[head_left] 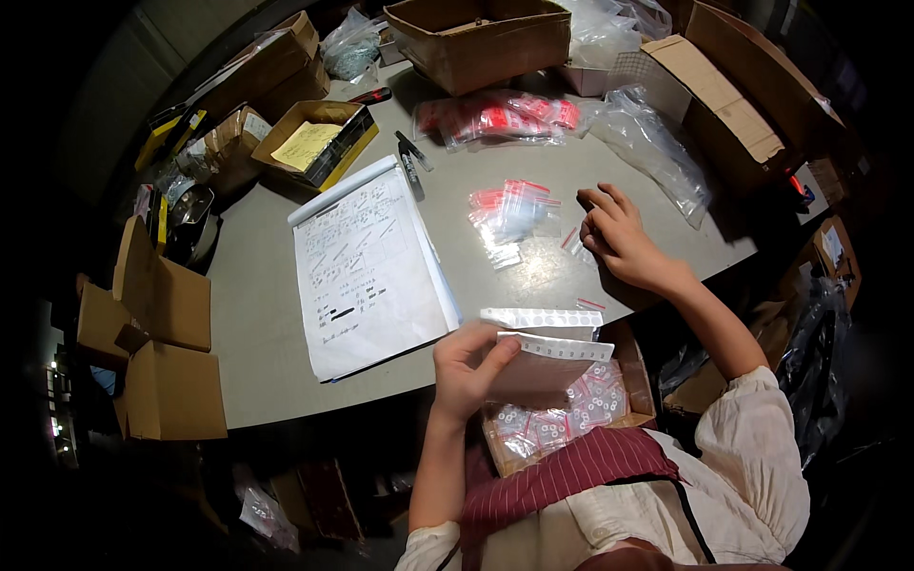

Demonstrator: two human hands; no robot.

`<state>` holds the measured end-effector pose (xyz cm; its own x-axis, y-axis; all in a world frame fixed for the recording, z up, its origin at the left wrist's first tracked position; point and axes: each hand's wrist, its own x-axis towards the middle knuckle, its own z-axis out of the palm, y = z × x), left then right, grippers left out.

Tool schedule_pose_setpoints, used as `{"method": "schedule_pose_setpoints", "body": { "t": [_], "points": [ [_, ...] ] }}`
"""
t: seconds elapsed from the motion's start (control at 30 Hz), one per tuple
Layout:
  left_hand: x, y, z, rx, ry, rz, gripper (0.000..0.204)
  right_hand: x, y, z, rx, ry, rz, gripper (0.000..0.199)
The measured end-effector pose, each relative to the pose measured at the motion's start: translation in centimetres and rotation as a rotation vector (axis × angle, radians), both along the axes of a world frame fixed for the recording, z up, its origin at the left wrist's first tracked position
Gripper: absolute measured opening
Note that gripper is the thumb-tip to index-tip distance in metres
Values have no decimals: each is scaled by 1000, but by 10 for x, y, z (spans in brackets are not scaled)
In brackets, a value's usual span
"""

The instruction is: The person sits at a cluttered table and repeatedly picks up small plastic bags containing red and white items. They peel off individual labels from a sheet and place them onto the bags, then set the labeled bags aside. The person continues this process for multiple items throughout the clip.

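Observation:
My left hand (pixel 466 373) is closed on a folded sticker sheet (pixel 552 350) with rows of small white round labels along its strips, thumb on top. It is above an open cardboard box (pixel 640 385) by my lap, filled with small zip bags of white ring-shaped pieces (pixel 598 398). My right hand (pixel 624 238) rests on the table, fingers bent and apart. Its fingertips are beside a small clear zip bag (pixel 575 242); whether they touch it is unclear. To their left lies a fanned pile of red-edged zip bags (pixel 514 214). Another red-edged bag (pixel 590 305) shows behind the sheet.
A notepad with handwriting (pixel 357 285) lies left of centre, with black markers (pixel 411 164) beyond it. Red-and-clear bag bundles (pixel 495 116) and a large clear plastic bag (pixel 657 152) lie farther back. Cardboard boxes (pixel 476 48) line the far edge; others (pixel 176 381) stand at left.

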<state>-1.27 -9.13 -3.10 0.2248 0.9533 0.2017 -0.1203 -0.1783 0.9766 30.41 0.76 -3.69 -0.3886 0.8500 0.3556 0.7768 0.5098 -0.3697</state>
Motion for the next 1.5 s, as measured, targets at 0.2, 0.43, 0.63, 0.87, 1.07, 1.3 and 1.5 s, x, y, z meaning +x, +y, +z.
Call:
{"method": "schedule_pose_setpoints", "body": {
  "t": [0.2, 0.43, 0.63, 0.87, 1.07, 1.3, 1.5],
  "points": [
    [-2, -1, 1, 69, 58, -49, 11, -17, 4, 44, 16, 182, -27, 29],
    [-3, 2, 4, 92, 102, -57, 15, -96, -36, 85, -529, 337, 464, 26],
    [-3, 2, -6, 83, 92, -47, 16, -111, -34, 94, -435, 211, 513, 21],
    [-2, 2, -9, 54, 97, -53, 13, -111, -36, 88, -359, 229, 500, 18],
    [-3, 4, -7, 89, 125, -50, 13, -111, -36, 87, -314, 180, 511, 17],
    [-3, 0, -2, -30, 39, -13, 14, -81, -23, 94, -220, 344, 476, 16],
    [-9, -1, -1, -218, -393, 6, 11, -2, 14, 60, -108, 117, 212, 15]
  ]
}}
